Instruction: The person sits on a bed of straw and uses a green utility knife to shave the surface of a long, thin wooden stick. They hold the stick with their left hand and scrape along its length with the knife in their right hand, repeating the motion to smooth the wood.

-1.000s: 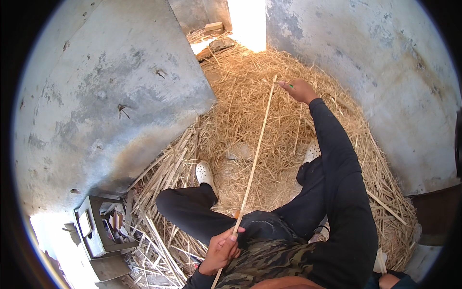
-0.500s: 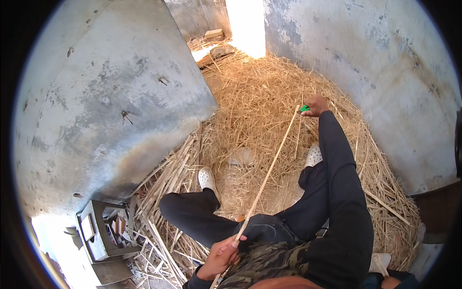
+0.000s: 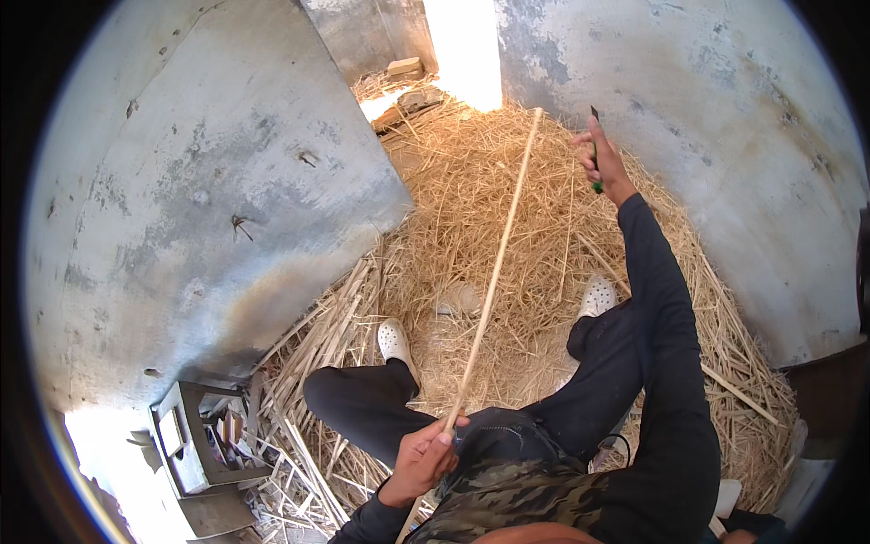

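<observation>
My left hand [image 3: 422, 463], low in the picture by my lap, is closed around a long, thin, pale wooden strip [image 3: 497, 267]. The strip slants away from me, its far end above the heap of shavings. My right hand [image 3: 609, 169] is stretched out at the far right, near the wall, and grips a green-handled knife [image 3: 597, 187]. The knife's dark pointed blade sticks up past the fingers. It stands apart from the strip, to the right of its far end.
Curly shavings [image 3: 462, 190] cover the floor ahead, with longer split strips [image 3: 313, 363] piled at the left. Worn plaster walls [image 3: 217, 181] close in on both sides. A small open cabinet [image 3: 195, 453] with clutter stands at the lower left. A brick [image 3: 404, 66] lies near the bright doorway.
My right hand with the knife has moved up and away from the strip. The strip's far end now reaches farther out and higher. My left hand has barely shifted.
</observation>
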A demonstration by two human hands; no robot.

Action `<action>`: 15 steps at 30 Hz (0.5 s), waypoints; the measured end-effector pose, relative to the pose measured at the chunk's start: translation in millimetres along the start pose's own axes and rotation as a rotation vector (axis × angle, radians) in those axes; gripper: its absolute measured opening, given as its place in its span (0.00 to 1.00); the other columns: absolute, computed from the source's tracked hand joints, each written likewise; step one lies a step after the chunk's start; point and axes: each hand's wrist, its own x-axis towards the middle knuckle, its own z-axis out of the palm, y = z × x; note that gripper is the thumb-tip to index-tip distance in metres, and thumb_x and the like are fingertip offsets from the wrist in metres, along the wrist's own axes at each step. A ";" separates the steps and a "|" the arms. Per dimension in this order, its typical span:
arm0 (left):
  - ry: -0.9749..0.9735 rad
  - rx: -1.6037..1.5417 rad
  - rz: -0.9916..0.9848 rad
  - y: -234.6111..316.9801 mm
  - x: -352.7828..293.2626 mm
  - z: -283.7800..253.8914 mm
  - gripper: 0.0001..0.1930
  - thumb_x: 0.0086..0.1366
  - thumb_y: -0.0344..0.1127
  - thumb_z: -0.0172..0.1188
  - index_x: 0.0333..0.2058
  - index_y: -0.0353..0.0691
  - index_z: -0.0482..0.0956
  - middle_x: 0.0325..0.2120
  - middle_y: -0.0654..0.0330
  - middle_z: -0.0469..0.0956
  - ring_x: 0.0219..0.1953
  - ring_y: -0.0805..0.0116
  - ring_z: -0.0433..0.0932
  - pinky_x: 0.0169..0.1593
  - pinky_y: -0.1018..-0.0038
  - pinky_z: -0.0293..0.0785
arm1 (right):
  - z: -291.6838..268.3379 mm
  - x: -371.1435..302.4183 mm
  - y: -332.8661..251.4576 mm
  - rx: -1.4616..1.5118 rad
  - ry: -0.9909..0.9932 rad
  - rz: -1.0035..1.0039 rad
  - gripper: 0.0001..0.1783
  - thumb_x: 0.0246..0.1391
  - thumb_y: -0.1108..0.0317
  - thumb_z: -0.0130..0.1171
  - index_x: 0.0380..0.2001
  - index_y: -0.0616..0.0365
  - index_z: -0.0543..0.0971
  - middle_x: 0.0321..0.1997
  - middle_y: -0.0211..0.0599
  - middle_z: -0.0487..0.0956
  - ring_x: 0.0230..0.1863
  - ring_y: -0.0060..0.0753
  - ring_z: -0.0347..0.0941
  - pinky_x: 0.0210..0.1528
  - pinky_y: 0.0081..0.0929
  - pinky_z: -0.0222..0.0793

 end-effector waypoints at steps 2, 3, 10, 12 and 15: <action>-0.031 0.007 -0.028 -2.5 0.5 5.8 0.19 0.72 0.36 0.46 0.57 0.31 0.65 0.13 0.75 0.55 0.14 0.86 0.51 0.21 0.83 0.49 | 17.5 -10.0 -11.2 0.239 -0.128 0.052 0.41 0.54 0.28 0.44 0.43 0.60 0.74 0.15 0.22 0.64 0.08 0.10 0.49 0.10 0.15 0.48; -0.055 0.027 -0.039 -2.8 0.9 8.7 0.20 0.72 0.36 0.47 0.57 0.31 0.65 0.13 0.75 0.56 0.14 0.86 0.51 0.21 0.83 0.48 | 21.8 -9.9 -13.6 0.310 -0.152 0.067 0.40 0.54 0.29 0.45 0.45 0.59 0.73 0.17 0.25 0.68 0.08 0.10 0.50 0.09 0.15 0.47; -0.089 0.101 -0.073 -17.0 0.2 11.5 0.20 0.70 0.35 0.51 0.58 0.33 0.66 0.15 0.76 0.59 0.16 0.87 0.54 0.20 0.83 0.46 | 23.0 18.1 10.9 0.618 -0.119 0.089 0.29 0.59 0.41 0.48 0.43 0.60 0.74 0.29 0.35 0.77 0.09 0.14 0.52 0.12 0.17 0.50; -0.094 0.076 -0.074 -15.1 -1.2 13.6 0.20 0.70 0.35 0.51 0.57 0.33 0.66 0.15 0.76 0.59 0.16 0.87 0.54 0.20 0.83 0.46 | 17.8 24.1 16.9 0.721 -0.126 0.097 0.19 0.60 0.51 0.53 0.36 0.58 0.75 0.29 0.36 0.76 0.12 0.16 0.54 0.13 0.17 0.52; -0.085 0.081 -0.080 -25.1 -2.7 16.4 0.20 0.70 0.35 0.51 0.57 0.33 0.66 0.15 0.76 0.59 0.16 0.87 0.54 0.21 0.83 0.46 | 13.0 31.5 28.1 0.734 -0.019 0.142 0.16 0.60 0.53 0.52 0.29 0.55 0.74 0.22 0.29 0.74 0.08 0.18 0.52 0.16 0.23 0.53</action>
